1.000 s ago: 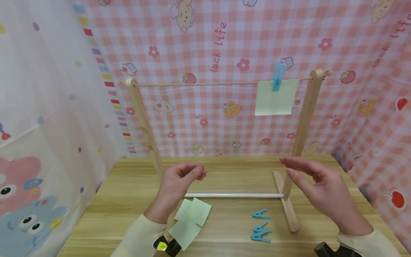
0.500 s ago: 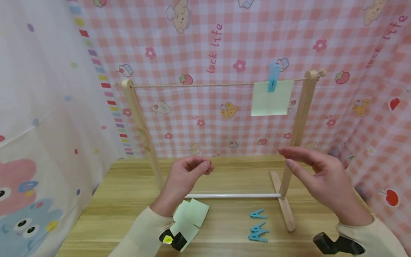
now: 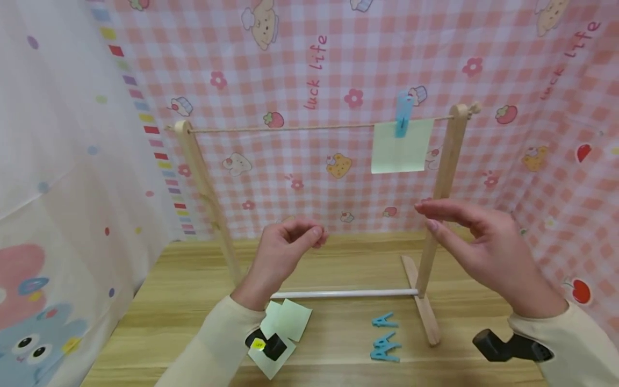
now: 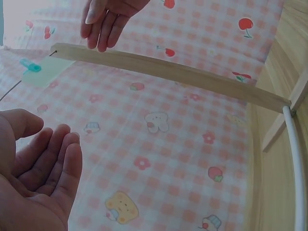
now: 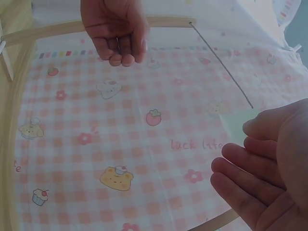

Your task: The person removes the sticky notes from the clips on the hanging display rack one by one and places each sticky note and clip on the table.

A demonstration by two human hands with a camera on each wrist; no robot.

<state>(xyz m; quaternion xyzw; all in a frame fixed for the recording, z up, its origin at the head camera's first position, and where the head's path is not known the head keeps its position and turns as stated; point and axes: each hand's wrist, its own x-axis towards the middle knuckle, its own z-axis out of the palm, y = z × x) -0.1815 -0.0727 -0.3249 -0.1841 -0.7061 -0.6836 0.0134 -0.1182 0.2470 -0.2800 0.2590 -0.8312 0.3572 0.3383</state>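
Observation:
In the head view my left hand (image 3: 282, 252) hovers above the table, its fingers loosely curled around nothing. My right hand (image 3: 483, 244) is raised before the right post, thumb and fingers apart; the right wrist view shows no object in it. Behind and above hangs a pale green paper square (image 3: 411, 153), held on a rope (image 3: 300, 129) by a blue clothespin (image 3: 403, 115). Several more green paper squares (image 3: 296, 321) overlap on the table, partly covered by the left wrist's camera. Loose blue clothespins (image 3: 385, 321) lie to their right.
A wooden post (image 3: 205, 193) on the left and another post (image 3: 445, 166) on the right carry the rope. Low between them runs a white rod (image 3: 343, 294), joined to a wooden foot (image 3: 427, 317). Patterned pink cloth (image 3: 314, 177) backs the wooden table (image 3: 338, 371).
Both hands have risen, and the left hand has also shifted a little to the right. The whole scene slides slightly left as the head view turns. The papers and clothespins stay in place.

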